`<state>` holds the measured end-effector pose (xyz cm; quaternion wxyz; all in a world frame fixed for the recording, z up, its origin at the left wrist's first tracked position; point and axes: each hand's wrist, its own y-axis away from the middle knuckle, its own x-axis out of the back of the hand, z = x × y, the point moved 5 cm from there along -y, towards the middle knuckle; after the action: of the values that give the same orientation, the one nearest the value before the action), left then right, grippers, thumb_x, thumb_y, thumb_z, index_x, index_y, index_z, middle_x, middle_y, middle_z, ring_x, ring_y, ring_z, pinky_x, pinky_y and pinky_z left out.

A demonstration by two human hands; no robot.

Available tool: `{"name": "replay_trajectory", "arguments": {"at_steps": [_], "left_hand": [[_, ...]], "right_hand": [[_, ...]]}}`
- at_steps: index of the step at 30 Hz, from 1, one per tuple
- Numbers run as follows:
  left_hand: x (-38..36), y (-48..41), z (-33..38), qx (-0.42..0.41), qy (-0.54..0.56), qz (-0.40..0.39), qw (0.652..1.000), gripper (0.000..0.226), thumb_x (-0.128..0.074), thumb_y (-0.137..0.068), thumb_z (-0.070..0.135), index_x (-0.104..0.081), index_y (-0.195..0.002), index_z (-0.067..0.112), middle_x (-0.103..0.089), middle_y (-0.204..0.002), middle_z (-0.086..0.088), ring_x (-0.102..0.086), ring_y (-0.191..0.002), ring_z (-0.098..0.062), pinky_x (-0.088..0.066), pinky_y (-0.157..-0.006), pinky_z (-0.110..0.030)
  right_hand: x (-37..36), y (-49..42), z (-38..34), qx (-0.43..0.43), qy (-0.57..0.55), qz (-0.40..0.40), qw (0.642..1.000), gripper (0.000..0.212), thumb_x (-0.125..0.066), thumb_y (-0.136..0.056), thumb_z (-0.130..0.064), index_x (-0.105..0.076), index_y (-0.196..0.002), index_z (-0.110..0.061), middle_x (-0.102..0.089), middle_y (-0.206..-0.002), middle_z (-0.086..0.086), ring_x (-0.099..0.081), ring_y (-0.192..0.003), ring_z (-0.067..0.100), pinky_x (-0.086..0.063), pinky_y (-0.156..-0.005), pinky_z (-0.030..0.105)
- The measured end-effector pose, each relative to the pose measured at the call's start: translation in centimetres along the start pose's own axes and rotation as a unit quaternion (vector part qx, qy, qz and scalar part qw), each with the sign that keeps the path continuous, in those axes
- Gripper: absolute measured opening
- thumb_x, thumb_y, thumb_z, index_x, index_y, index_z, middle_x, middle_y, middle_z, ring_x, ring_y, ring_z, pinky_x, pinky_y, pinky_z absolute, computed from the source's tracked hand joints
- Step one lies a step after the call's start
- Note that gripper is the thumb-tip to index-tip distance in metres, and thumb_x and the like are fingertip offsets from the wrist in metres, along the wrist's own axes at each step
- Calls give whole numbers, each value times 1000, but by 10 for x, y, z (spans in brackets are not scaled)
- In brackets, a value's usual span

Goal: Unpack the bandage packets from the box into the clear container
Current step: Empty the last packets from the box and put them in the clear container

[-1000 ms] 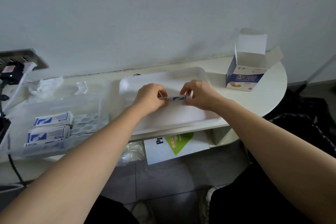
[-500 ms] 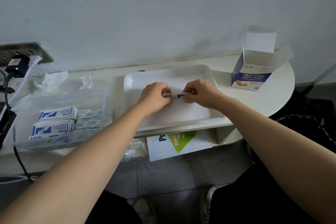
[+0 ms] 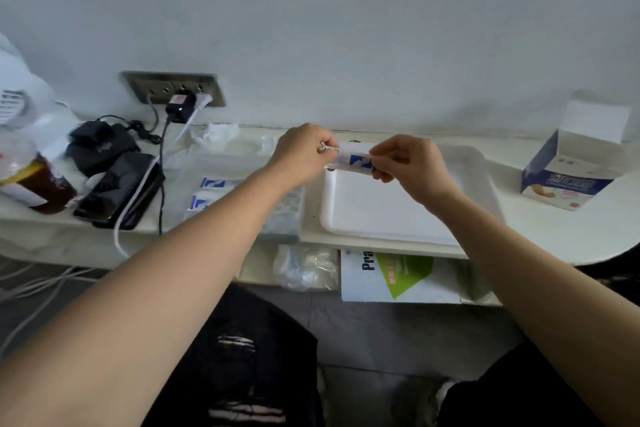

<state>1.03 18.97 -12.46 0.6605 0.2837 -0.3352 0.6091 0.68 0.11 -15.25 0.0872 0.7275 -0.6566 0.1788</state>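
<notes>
Just above the frame's centre, the left hand [image 3: 304, 153] and the right hand [image 3: 410, 168] each pinch one end of a small blue-and-white bandage packet [image 3: 354, 161], fingers curled round it, holding it level in the air over the far edge of a white tray [image 3: 398, 218]. Left of the tray, partly hidden by the left forearm, the clear container [image 3: 284, 218] holds more packets [image 3: 214, 184] lying flat. At the right edge of the frame the box [image 3: 568, 180] stands on the white table [image 3: 554, 236] with its top flaps open. At the left lie a black phone [image 3: 117, 191] and a bottle [image 3: 34, 184]; cables run up to a wall socket [image 3: 173, 88].
</notes>
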Motion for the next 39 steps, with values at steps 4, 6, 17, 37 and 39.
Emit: {"name": "replay_trajectory", "arguments": {"at_steps": [4,6,17,37,39], "left_hand": [[48,24,-48,34,16,46,998,11,-63,-89,19,-71,-97,18,-65,-84,6,-58,-73,-11,-49,-75,-25],[67,35,-72,57,48,58,996,13,-64,-89,17,-72,-99,18,-65,-89,6,-58,-74,-9,-51,-76,-26],[122,69,-166,169,57,153,972,7,-72,-81,22,-73,-87,18,-73,-91,-1,-67,-83,-16,-55,-82,-34],[106,66,-195,230,103,63,966,19,-60,-89,25,-65,-105,16,-70,-89,-5,-67,-67,-28,-50,-66,-29],[104,65,-195,233,128,51,963,18,-59,-91,27,-62,-106,18,-67,-94,-4,-69,-82,-32,-52,-60,-29]], "right_hand": [[-57,-11,-32,18,37,-33,999,7,-72,-81,-11,-72,-87,-14,-71,-76,2,-59,-61,8,-49,-61,24],[-83,-17,-50,27,50,-51,997,9,-73,-81,-14,-73,-89,-16,-70,-77,-2,-59,-62,0,-45,-60,18],[-171,-29,-83,-59,124,-173,975,2,-72,-79,-8,-73,-80,-10,-73,-71,8,-72,-70,20,-60,-69,31],[-201,-33,-81,-3,270,-154,951,7,-72,-81,-18,-69,-80,-12,-67,-66,-1,-67,-61,13,-53,-56,20],[-180,-42,-85,19,249,-62,966,10,-69,-83,-26,-68,-80,-17,-63,-70,-3,-61,-64,14,-46,-55,22]]}}
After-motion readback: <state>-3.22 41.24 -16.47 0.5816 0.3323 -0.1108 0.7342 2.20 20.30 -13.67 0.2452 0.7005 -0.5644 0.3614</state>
